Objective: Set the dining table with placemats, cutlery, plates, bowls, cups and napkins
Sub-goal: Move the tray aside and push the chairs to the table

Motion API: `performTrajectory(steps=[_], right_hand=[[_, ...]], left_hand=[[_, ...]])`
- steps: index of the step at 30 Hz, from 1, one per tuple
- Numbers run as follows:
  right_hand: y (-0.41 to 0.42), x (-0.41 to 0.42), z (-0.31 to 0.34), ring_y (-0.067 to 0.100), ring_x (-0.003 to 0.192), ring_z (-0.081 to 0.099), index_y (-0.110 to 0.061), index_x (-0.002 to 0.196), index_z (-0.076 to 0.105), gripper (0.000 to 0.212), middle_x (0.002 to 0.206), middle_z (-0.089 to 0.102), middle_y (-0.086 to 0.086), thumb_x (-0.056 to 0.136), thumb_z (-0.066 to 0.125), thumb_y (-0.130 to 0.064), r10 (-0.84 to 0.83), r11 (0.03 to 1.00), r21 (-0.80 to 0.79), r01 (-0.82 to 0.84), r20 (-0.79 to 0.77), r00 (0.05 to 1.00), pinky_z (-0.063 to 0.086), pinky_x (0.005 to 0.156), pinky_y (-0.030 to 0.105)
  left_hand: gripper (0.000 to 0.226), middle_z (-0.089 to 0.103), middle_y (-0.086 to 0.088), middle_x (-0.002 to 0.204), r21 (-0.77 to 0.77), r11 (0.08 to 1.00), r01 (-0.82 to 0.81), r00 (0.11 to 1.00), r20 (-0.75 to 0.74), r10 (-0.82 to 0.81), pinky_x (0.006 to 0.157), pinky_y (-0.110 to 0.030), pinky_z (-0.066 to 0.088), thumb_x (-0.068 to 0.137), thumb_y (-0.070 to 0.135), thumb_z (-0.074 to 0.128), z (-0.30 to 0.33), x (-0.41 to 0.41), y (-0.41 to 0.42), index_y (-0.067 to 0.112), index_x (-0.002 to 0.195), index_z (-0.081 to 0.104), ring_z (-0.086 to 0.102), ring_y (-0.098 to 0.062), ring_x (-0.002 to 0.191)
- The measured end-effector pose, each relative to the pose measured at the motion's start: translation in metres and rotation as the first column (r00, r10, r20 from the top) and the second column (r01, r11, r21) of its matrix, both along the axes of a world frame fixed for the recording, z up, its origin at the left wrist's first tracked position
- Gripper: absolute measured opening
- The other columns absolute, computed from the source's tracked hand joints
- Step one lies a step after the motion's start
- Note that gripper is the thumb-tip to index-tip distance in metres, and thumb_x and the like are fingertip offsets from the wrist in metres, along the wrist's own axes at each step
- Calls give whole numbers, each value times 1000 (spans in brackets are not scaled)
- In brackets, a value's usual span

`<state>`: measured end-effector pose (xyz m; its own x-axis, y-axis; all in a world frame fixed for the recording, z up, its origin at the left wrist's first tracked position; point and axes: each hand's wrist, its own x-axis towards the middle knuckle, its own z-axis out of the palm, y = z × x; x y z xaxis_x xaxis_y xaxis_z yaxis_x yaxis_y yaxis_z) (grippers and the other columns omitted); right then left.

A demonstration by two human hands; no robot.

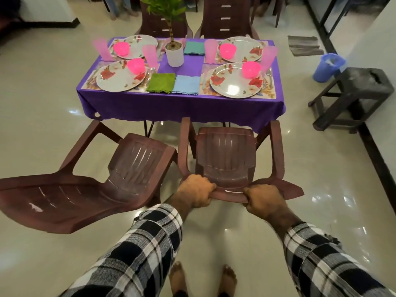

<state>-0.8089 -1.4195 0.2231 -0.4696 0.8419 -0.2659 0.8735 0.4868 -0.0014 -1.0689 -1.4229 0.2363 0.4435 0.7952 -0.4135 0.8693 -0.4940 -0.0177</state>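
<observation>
Both hands grasp the top edge of a brown chair's backrest [227, 159]: the left hand [196, 190] and the right hand [264, 200] each have fingers curled over the rim. The chair faces the tabletop [180, 103], seat pointing under its near long edge, right half. A second chair [90, 181] stands to the left, angled away, backrest toward the lower left.

The tabletop, under a purple cloth, runs left to right. Four floral plates on placemats, one near each corner; nearest right plate [235, 83] carries a pink bowl [251, 69]. Pink cups stand beside the settings. A green napkin [161, 82] and a blue napkin [186, 84] lie side by side at the near edge; a potted plant [174, 53] stands mid-table.
</observation>
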Motion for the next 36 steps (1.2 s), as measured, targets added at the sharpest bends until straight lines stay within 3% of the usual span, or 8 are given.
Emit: performTrajectory(steps=[6,9,12,17,22,27,31,36], right_hand=[[1,-1,5,20,88,71,-28,105,70,33,95,74,-6,84,50,-44,29,1000,2,-29,-16,999,52,74,31],[1,-1,8,18,93,69,-31,110,68,49,101,72,-10,87,50,-70,55,998,-10,-56,-92,994,54,79,35],[-5,-10,14,19,108,62,-32,132,60,80,118,66,-7,84,40,-92,130,991,-20,-136,-181,975,49,97,42],[-34,-84,24,26,116,54,-24,128,61,75,124,60,0,90,42,-86,224,967,188,-171,-308,925,40,102,49],[-71,-197,17,27,124,52,-22,129,63,68,132,57,1,91,51,-77,297,950,216,-226,-392,871,36,109,53],[-114,-345,2,27,112,56,-20,126,63,73,120,61,3,90,50,-82,336,942,143,-305,-446,829,39,106,46],[-160,-468,2,27,116,58,-24,134,57,83,125,65,3,83,45,-89,313,931,-47,-363,-412,856,43,104,46],[-180,-548,21,34,104,66,-22,113,62,28,111,71,5,87,56,-31,177,976,-93,-199,-199,964,51,82,41]], left_hand=[[36,72,1,113,-42,997,-58,998,11,59,95,-47,58,91,43,58,-1,1,0,30,124,65,69,-25,104],[41,69,1,121,-49,992,-115,990,79,118,105,-49,52,91,50,62,6,0,-6,29,126,61,65,-25,115],[84,54,-1,151,-42,982,-183,974,127,187,125,-52,30,85,74,64,12,-27,-25,27,150,42,47,-24,141],[117,15,-3,176,-92,935,-343,934,71,350,130,-52,17,83,84,61,41,-131,-75,24,169,9,21,-26,160],[105,42,-8,163,-79,878,-472,881,-6,473,118,-51,40,85,92,42,58,-254,-115,19,160,35,45,-29,143],[78,69,-7,128,-109,816,-568,821,-3,571,98,-43,52,92,85,33,52,-383,-134,24,130,62,64,-27,114],[95,74,4,120,-179,781,-598,793,11,610,100,-42,51,77,104,24,36,-488,-165,35,125,69,68,-22,114],[100,70,20,126,-293,852,-434,892,-9,452,114,-40,35,55,111,45,38,-554,-186,51,133,62,60,-14,123]])
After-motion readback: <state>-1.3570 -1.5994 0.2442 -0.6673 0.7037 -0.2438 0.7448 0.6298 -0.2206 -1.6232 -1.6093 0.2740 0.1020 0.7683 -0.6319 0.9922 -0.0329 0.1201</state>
